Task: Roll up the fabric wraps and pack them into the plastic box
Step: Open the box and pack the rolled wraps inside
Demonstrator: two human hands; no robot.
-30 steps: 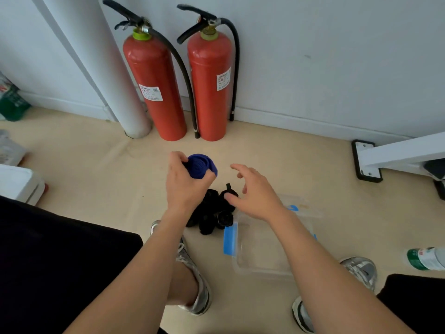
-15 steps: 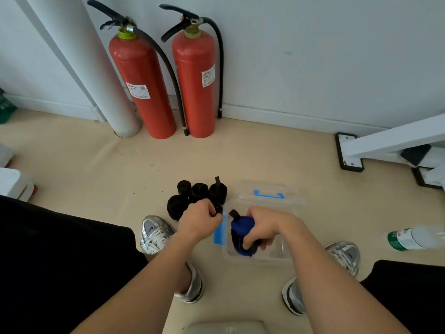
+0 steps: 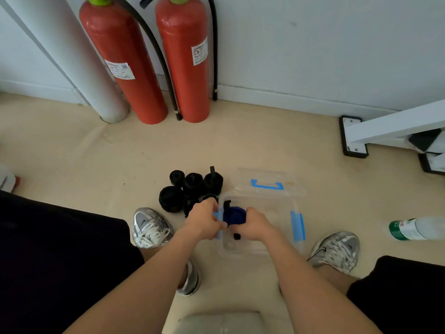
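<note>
Hands meet at the left end of the clear plastic box (image 3: 274, 213), with the blue wrap roll (image 3: 234, 216) between them, inside the box and close against its left wall. Your right hand (image 3: 255, 225) has its fingers curled round the right side of the roll and holds it. Your left hand (image 3: 204, 219) is curled as well, pressed up to the roll's left side at the box wall. Whether it pinches the roll or the wall cannot be told.

A black strap end (image 3: 226, 204) stands up from the roll just beyond your thumbs. A second short black tab (image 3: 236, 236) shows on the near side of the grip.

Just past your left knuckles, outside the box on the floor, the black rolls (image 3: 192, 188) stand bunched together, the nearest partly hidden by that hand. Beyond your right hand lies the box lid (image 3: 267, 175), flat, touching the far rim. The right-hand blue latch (image 3: 297, 225) is well to the right of the grip. Your left shoe (image 3: 149, 227) sits beside your left wrist.
</note>
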